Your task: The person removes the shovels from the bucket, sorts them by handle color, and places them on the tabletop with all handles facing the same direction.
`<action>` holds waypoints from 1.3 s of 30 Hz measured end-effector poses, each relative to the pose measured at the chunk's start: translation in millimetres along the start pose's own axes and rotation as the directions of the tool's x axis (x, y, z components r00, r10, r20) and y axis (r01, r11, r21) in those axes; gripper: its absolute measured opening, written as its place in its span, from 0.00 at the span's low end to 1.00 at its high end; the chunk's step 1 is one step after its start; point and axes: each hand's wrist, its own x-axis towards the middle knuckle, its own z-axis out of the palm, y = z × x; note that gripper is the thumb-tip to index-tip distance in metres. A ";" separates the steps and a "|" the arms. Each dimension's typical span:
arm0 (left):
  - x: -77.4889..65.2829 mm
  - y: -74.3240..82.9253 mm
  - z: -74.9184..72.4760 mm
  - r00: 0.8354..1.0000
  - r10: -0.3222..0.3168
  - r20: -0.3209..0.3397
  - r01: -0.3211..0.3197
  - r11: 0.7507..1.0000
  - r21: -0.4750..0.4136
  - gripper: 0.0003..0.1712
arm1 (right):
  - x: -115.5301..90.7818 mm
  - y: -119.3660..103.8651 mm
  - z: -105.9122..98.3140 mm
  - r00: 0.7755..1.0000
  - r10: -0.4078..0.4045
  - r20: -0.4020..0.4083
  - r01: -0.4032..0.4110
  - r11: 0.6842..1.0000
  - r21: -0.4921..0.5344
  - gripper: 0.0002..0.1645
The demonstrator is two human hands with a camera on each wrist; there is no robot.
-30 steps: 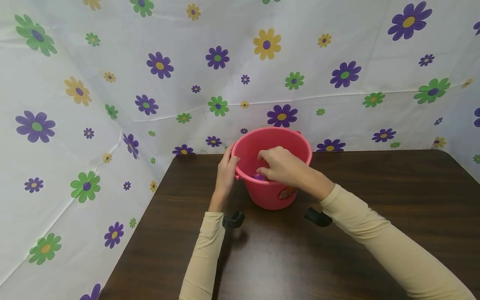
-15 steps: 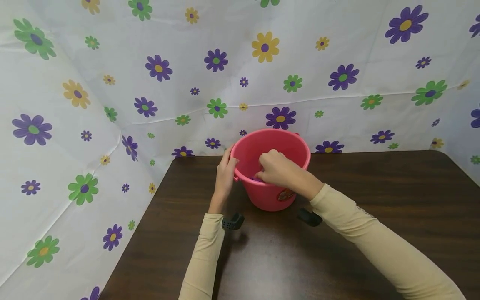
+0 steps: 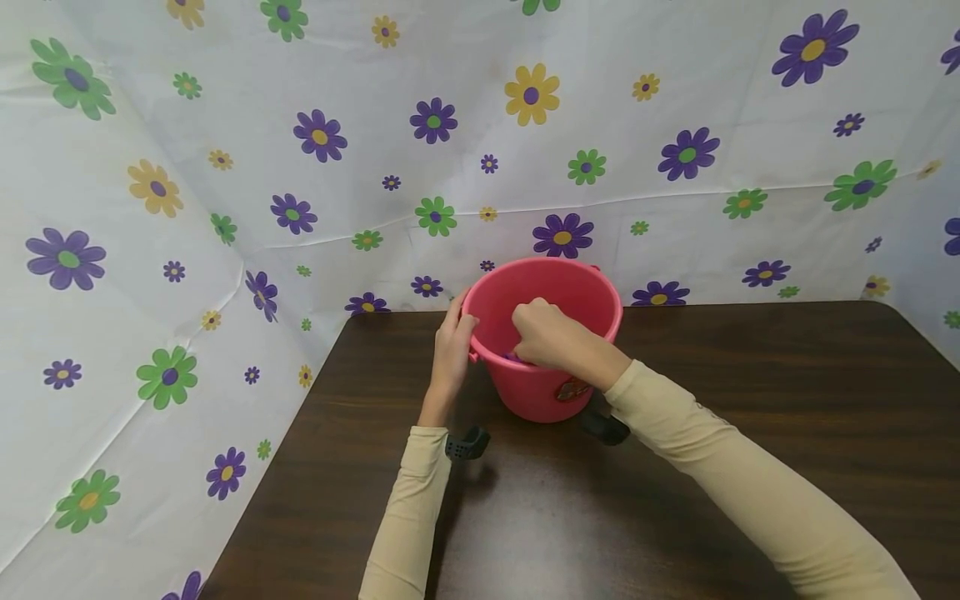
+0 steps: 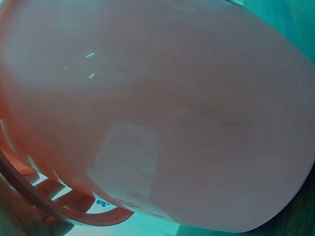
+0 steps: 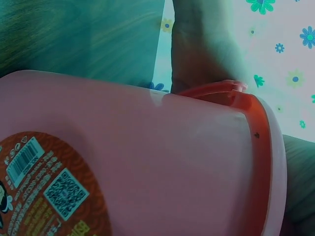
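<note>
A pink plastic bucket (image 3: 536,398) stands upright on the table, near its back edge. My left hand (image 3: 450,350) grips the bucket's left rim, thumb over the lip and fingers along the outside. In the left wrist view, those fingers (image 4: 74,199) show behind the bucket's curved handle (image 4: 54,210). My right hand (image 3: 553,335) reaches over the near rim into the bucket, fingers bent downward. Beside it a bit of something purple (image 3: 512,357) shows inside. The right fingertips are hidden by the hand and the rim, so I cannot tell what they hold.
The dark wood table (image 3: 525,517) extends to both sides and toward me. A white flowered cloth (image 3: 480,192) hangs right behind the bucket and along the left. An orange label (image 5: 54,196) is stuck on the bucket's near side.
My right hand has gone lower into the bucket and slightly left, its fingers now out of sight. The left hand keeps its grip on the rim.
</note>
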 end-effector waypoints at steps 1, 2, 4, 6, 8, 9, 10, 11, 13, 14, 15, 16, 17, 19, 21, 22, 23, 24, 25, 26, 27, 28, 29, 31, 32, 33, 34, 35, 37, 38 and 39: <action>0.2 -0.2 -0.1 1.000 0.001 0.000 -0.001 1.000 0.001 0.34 | 0.8 -0.6 0.1 1.000 0.002 0.006 -0.002 1.000 -0.001 0.09; 0.0 -0.5 0.0 1.000 0.001 -0.001 -0.001 1.000 0.002 0.34 | 1.4 -1.2 0.3 1.000 0.004 0.011 -0.004 1.000 -0.002 0.11; 0.4 -0.8 0.0 1.000 0.000 -0.001 0.000 1.000 0.002 0.34 | 2.9 -2.6 0.8 1.000 0.012 0.018 -0.012 1.000 -0.004 0.15; 1.0 -1.1 -0.1 1.000 0.003 -0.002 -0.003 1.000 0.005 0.34 | 3.7 -4.4 1.3 1.000 0.022 0.022 -0.022 1.000 -0.012 0.17; 1.7 -1.6 -0.1 1.000 0.004 -0.004 -0.004 1.000 0.011 0.34 | 4.1 -6.4 1.4 0.999 0.035 0.023 -0.035 0.999 -0.018 0.17; 2.1 -1.7 -0.2 1.000 0.005 -0.004 -0.005 1.000 0.012 0.34 | 4.5 -7.3 1.4 0.999 0.041 0.024 -0.040 0.999 -0.022 0.17; 2.3 -1.6 -0.1 1.000 0.007 -0.004 -0.007 1.000 0.012 0.34 | 4.7 -8.1 1.3 0.999 0.045 0.023 -0.044 0.999 -0.025 0.16; 2.1 -1.5 0.0 1.000 0.007 -0.004 -0.006 1.000 0.012 0.34 | 5.0 -8.6 1.2 0.999 0.047 0.023 -0.046 0.999 -0.027 0.15; 1.6 -1.1 0.3 1.000 0.005 -0.004 -0.004 1.000 0.010 0.34 | 5.9 -9.0 1.3 0.999 0.048 0.024 -0.048 0.998 -0.028 0.14; 1.1 -0.9 0.3 1.000 0.001 -0.005 0.000 1.000 0.009 0.34 | 6.2 -9.0 1.4 0.999 0.049 0.024 -0.048 0.998 -0.027 0.14; 0.7 -0.9 0.3 1.000 0.001 -0.004 -0.001 1.000 0.005 0.34 | 6.4 -8.9 1.5 0.999 0.048 0.025 -0.047 0.999 -0.026 0.13; 0.2 -0.6 0.4 1.000 -0.002 -0.006 0.002 1.000 0.005 0.34 | 6.7 -8.9 1.6 0.999 0.048 0.025 -0.047 0.999 -0.026 0.13; -0.1 -0.7 0.3 1.000 -0.003 -0.006 0.003 1.000 0.006 0.34 | 6.8 -8.9 1.7 0.999 0.049 0.024 -0.048 0.999 -0.025 0.13; -0.4 -0.2 0.4 1.000 -0.005 -0.009 0.005 1.000 0.010 0.34 | 7.1 -9.1 1.8 0.998 0.051 0.024 -0.050 0.998 -0.025 0.12; -0.3 -0.3 0.4 1.000 -0.004 -0.009 0.005 1.000 0.010 0.34 | 7.2 -9.4 1.9 0.998 0.051 0.022 -0.051 0.998 -0.026 0.10; -0.3 0.0 0.4 1.000 -0.004 -0.010 0.005 1.000 0.011 0.34 | 7.2 -9.6 2.0 0.998 0.053 0.021 -0.052 0.998 -0.025 0.10; -0.2 0.0 0.4 1.000 -0.005 -0.009 0.005 1.000 0.011 0.34 | 7.0 -9.5 1.9 0.998 0.053 0.018 -0.053 0.998 -0.023 0.11; 0.0 0.3 0.7 1.000 -0.005 -0.009 0.005 1.000 0.012 0.33 | 6.4 -9.3 1.7 0.998 0.055 0.017 -0.055 0.998 -0.018 0.11; 0.2 -0.1 0.7 1.000 -0.004 -0.009 0.004 1.000 0.014 0.33 | 6.3 -8.9 1.7 0.998 0.056 0.014 -0.056 0.998 -0.014 0.12; 0.5 -0.5 0.8 1.000 -0.002 -0.008 0.003 1.000 0.016 0.33 | 6.1 -8.4 1.6 0.998 0.056 0.009 -0.056 0.998 -0.010 0.12; 0.7 -0.5 1.0 1.000 -0.002 -0.009 0.002 1.000 0.017 0.33 | 5.8 -7.7 1.4 0.999 0.055 0.002 -0.055 0.999 -0.005 0.13; 1.0 -0.8 1.1 1.000 -0.002 -0.009 0.002 1.000 0.018 0.33 | 5.4 -6.9 1.2 0.999 0.053 -0.006 -0.053 0.999 0.002 0.13; 1.4 -1.0 1.2 1.000 -0.002 -0.009 0.002 1.000 0.018 0.33 | 4.9 -6.0 0.8 0.999 0.051 -0.017 -0.051 0.999 0.011 0.13; 2.1 -1.4 1.5 1.000 -0.001 -0.011 0.001 1.000 0.021 0.33 | 3.8 -4.5 -0.4 0.998 0.047 -0.039 -0.046 0.999 0.027 0.13; 2.3 -1.5 1.4 1.000 -0.003 -0.011 0.003 1.000 0.021 0.33 | 2.9 -3.9 -1.3 0.998 0.046 -0.051 -0.044 0.998 0.036 0.12; 2.4 -1.4 1.4 1.000 -0.004 -0.012 0.004 1.000 0.022 0.33 | 1.8 -3.0 -2.1 0.997 0.045 -0.060 -0.042 0.998 0.048 0.12; 2.5 -1.6 1.3 1.000 -0.004 -0.011 0.004 1.000 0.023 0.33 | 0.9 -2.3 -3.1 0.997 0.048 -0.067 -0.044 0.997 0.060 0.11; 2.4 -1.6 1.1 1.000 -0.004 -0.010 0.004 1.000 0.023 0.33 | 0.1 -1.5 -4.1 0.996 0.052 -0.073 -0.047 0.997 0.069 0.09; 2.0 -1.4 0.4 1.000 0.000 -0.009 0.001 1.000 0.020 0.33 | -1.2 0.1 -6.5 0.995 0.055 -0.084 -0.048 0.995 0.082 0.04; 1.9 -1.3 0.1 1.000 0.000 -0.008 0.000 1.000 0.019 0.33 | -1.6 1.1 -7.6 0.994 0.055 -0.089 -0.047 0.995 0.089 0.03; 1.6 -1.3 -0.3 1.000 0.001 -0.008 -0.001 1.000 0.018 0.33 | -2.2 1.8 -8.7 0.994 0.056 -0.093 -0.047 0.994 0.096 0.05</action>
